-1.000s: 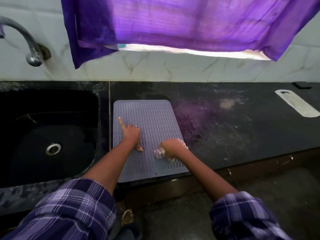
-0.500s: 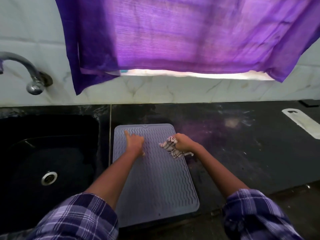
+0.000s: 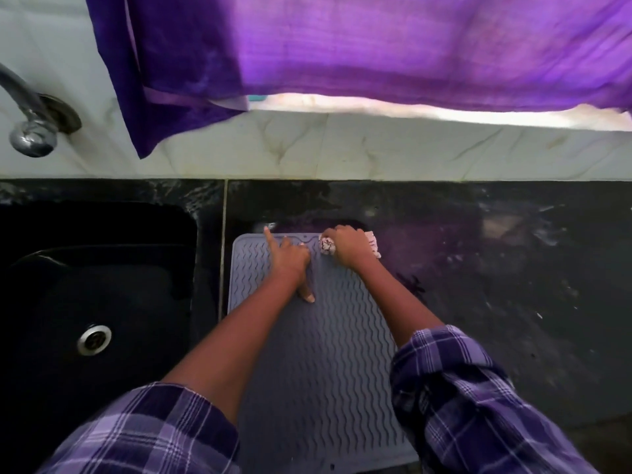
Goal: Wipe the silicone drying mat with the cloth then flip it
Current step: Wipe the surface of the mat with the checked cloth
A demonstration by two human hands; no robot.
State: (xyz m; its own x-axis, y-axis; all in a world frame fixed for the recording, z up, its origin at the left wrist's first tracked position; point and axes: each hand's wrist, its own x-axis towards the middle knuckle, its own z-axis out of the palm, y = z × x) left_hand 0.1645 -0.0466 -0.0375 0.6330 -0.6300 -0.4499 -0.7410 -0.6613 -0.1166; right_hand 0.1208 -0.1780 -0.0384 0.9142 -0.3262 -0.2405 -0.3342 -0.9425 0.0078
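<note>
A grey silicone drying mat (image 3: 328, 354) with a wavy ribbed pattern lies flat on the black counter, just right of the sink. My left hand (image 3: 290, 261) presses down on the mat's far left part, index finger pointing away and thumb spread toward me. My right hand (image 3: 352, 248) is closed on a bunched white patterned cloth (image 3: 327, 245) at the mat's far right corner. Bits of the cloth stick out on both sides of the fist. My forearms cover part of the mat's middle.
A black sink (image 3: 92, 302) with a metal drain (image 3: 94, 339) lies to the left, and a chrome tap (image 3: 30, 121) is above it. A purple cloth (image 3: 376, 46) hangs over the tiled wall. The dark counter (image 3: 513, 285) stretches to the right.
My right hand has slid the cloth from the mat's near middle up to its far right corner. My left hand has shifted farther up the mat. The camera has tilted and moved closer.
</note>
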